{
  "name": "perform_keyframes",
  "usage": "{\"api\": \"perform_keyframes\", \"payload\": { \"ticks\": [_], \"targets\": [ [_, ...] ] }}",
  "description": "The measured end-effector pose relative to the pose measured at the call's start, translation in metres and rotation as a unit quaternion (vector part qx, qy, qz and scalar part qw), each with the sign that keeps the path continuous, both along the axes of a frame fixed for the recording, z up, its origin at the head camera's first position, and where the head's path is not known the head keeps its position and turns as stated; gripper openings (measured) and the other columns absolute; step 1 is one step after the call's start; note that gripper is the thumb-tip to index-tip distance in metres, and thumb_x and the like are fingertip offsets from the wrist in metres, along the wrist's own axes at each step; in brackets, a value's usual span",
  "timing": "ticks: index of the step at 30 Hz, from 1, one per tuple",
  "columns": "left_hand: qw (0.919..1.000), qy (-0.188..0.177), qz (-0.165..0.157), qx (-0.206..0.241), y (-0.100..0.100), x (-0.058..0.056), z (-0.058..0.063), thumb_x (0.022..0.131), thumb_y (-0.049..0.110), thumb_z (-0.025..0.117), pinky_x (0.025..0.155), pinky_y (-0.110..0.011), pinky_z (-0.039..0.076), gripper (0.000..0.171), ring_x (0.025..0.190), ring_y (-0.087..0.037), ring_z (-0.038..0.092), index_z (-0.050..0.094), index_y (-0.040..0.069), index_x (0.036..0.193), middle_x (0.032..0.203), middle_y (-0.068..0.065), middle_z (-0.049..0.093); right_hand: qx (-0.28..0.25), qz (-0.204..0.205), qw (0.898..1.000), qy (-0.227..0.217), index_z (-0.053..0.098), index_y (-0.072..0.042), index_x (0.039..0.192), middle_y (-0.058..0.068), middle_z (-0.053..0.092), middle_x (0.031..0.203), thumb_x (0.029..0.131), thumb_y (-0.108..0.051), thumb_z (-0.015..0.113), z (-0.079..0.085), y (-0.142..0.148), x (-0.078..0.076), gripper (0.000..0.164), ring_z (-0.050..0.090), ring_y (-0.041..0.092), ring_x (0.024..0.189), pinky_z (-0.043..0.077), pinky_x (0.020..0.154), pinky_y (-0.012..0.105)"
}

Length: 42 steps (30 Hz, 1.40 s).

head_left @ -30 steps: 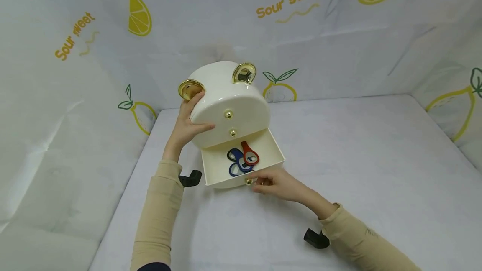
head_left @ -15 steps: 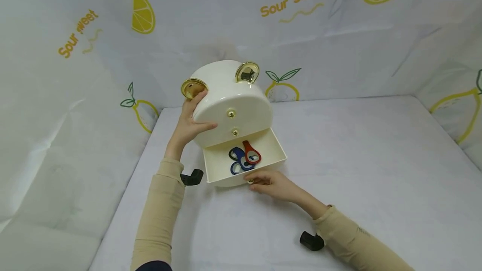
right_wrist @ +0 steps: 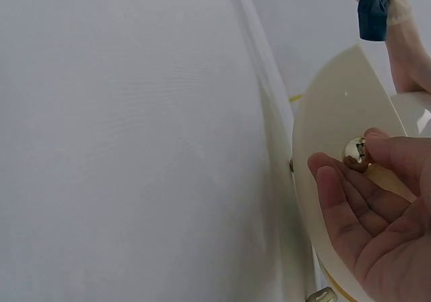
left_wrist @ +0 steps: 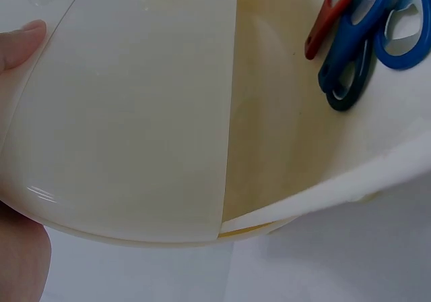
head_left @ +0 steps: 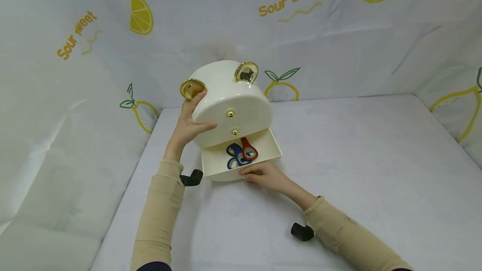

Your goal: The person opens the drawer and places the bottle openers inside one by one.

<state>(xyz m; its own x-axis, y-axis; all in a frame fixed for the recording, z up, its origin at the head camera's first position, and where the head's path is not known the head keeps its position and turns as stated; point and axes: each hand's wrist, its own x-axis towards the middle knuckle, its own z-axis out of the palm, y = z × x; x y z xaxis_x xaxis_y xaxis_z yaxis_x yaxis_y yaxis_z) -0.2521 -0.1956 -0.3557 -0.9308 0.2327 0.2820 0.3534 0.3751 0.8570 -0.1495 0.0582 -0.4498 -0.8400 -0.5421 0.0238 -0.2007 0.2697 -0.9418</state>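
A white rounded drawer box (head_left: 226, 91) with gold ears stands on the table, its bottom drawer (head_left: 269, 147) pulled out. My left hand (head_left: 185, 126) grips the box's left side, thumb across the front and fingers up by the left ear (head_left: 193, 88). In the right wrist view, my right hand (right_wrist: 377, 228) pinches the gold drawer knob (right_wrist: 355, 152) between thumb and finger. From the head view this knob is hidden behind the fingers. Inside the drawer lie a red teardrop-shaped loop piece (head_left: 249, 150) and blue loop pieces (left_wrist: 357, 25), with a dark loop (left_wrist: 350, 93) under them.
Two more gold knobs, the upper knob (head_left: 230, 114) and the middle knob (head_left: 235, 132), sit on the closed front. A white cloth table (head_left: 357, 158) meets a lemon-print backdrop (head_left: 211, 16). A black bracket (head_left: 302, 232) sits at the right sleeve, another bracket (head_left: 193, 177) at the left.
The right hand has gone from a finger near the knob to a pinch on it, then moved toward the box; the drawer has slid slightly inward. The left hand has held its place.
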Motion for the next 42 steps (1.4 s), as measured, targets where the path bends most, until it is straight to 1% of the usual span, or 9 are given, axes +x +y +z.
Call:
{"api": "perform_keyframes", "payload": {
  "ticks": [10, 16, 23, 25, 28, 31, 36, 40, 42],
  "targets": [
    [1.0, 0.007, 0.006, 0.001, -0.003, 0.002, -0.001, 0.066, 0.005, 0.082, 0.092, -0.046, 0.04, 0.091, 0.116, -0.027, 0.038, 0.039, 0.032, 0.141, 0.14, -0.009, 0.029, -0.007, -0.03, 0.999, -0.012, 0.067, 0.003, 0.106, 0.02, 0.067, 0.108, 0.091, -0.008, 0.058, -0.004, -0.007, -0.029, 0.021, 0.062, 0.014, 0.081, 0.05, 0.068, 0.018],
    [0.9999, 0.013, 0.003, -0.004, -0.004, 0.004, -0.002, 0.065, 0.006, 0.083, 0.092, -0.046, 0.04, 0.091, 0.116, -0.027, 0.038, 0.04, 0.03, 0.141, 0.137, -0.01, 0.031, -0.005, -0.047, 0.999, -0.022, 0.068, 0.002, 0.105, 0.018, 0.068, 0.108, 0.09, -0.007, 0.059, -0.004, -0.015, -0.04, 0.02, 0.058, 0.008, 0.077, 0.049, 0.068, 0.017],
    [0.9999, 0.008, -0.005, 0.011, -0.007, 0.004, 0.0, 0.066, 0.002, 0.081, 0.09, -0.042, 0.04, 0.089, 0.116, -0.026, 0.038, 0.04, 0.026, 0.141, 0.139, -0.009, 0.03, 0.005, -0.067, 0.998, 0.019, 0.069, 0.0, 0.103, 0.015, 0.068, 0.107, 0.09, -0.005, 0.059, -0.004, -0.025, -0.051, 0.018, 0.06, 0.01, 0.082, 0.05, 0.072, 0.02],
    [0.9998, 0.005, -0.01, 0.017, -0.005, 0.009, 0.005, 0.066, -0.001, 0.081, 0.09, -0.039, 0.039, 0.088, 0.117, -0.024, 0.037, 0.04, 0.022, 0.141, 0.14, -0.009, 0.028, 0.001, -0.077, 0.997, 0.022, 0.069, 0.001, 0.103, 0.015, 0.068, 0.107, 0.09, -0.005, 0.058, -0.004, -0.029, -0.054, 0.018, 0.061, 0.013, 0.084, 0.05, 0.073, 0.021],
    [0.9996, 0.014, -0.016, 0.018, -0.001, 0.012, 0.008, 0.066, -0.002, 0.08, 0.094, -0.04, 0.037, 0.087, 0.121, -0.024, 0.034, 0.04, 0.017, 0.14, 0.143, -0.01, 0.027, -0.002, -0.091, 0.996, 0.013, 0.067, 0.003, 0.103, 0.017, 0.067, 0.106, 0.091, -0.004, 0.056, -0.003, -0.033, -0.061, 0.018, 0.062, 0.02, 0.086, 0.05, 0.074, 0.022],
    [0.9993, 0.034, -0.017, 0.005, 0.001, 0.009, 0.004, 0.066, 0.0, 0.082, 0.097, -0.043, 0.035, 0.087, 0.124, -0.023, 0.032, 0.041, 0.019, 0.14, 0.144, -0.009, 0.026, -0.001, -0.103, 0.995, 0.013, 0.067, 0.004, 0.102, 0.019, 0.066, 0.104, 0.091, -0.002, 0.055, -0.003, -0.035, -0.067, 0.018, 0.062, 0.024, 0.085, 0.049, 0.072, 0.023],
    [0.9987, 0.049, -0.015, -0.007, -0.002, 0.001, -0.004, 0.065, 0.004, 0.083, 0.098, -0.047, 0.035, 0.087, 0.124, -0.025, 0.033, 0.042, 0.023, 0.14, 0.143, -0.009, 0.027, -0.004, -0.096, 0.995, 0.024, 0.066, 0.006, 0.101, 0.021, 0.067, 0.1, 0.09, -0.001, 0.055, -0.003, -0.034, -0.071, 0.017, 0.062, 0.024, 0.081, 0.049, 0.069, 0.022],
    [0.9987, 0.049, -0.012, -0.01, -0.002, -0.002, -0.003, 0.065, 0.007, 0.084, 0.096, -0.05, 0.037, 0.088, 0.123, -0.027, 0.035, 0.042, 0.025, 0.14, 0.143, -0.01, 0.027, 0.015, -0.068, 0.997, 0.037, 0.067, 0.006, 0.101, 0.021, 0.068, 0.099, 0.09, -0.002, 0.056, -0.001, -0.032, -0.079, 0.018, 0.062, 0.023, 0.081, 0.048, 0.07, 0.02],
    [0.9988, 0.047, -0.007, -0.013, -0.003, -0.005, -0.003, 0.065, 0.008, 0.084, 0.095, -0.051, 0.038, 0.088, 0.122, -0.028, 0.036, 0.042, 0.027, 0.139, 0.143, -0.009, 0.027, 0.039, -0.042, 0.996, 0.063, 0.068, 0.006, 0.1, 0.02, 0.069, 0.099, 0.089, -0.002, 0.058, 0.003, -0.029, -0.086, 0.017, 0.063, 0.023, 0.083, 0.049, 0.072, 0.022]
  ]
}}
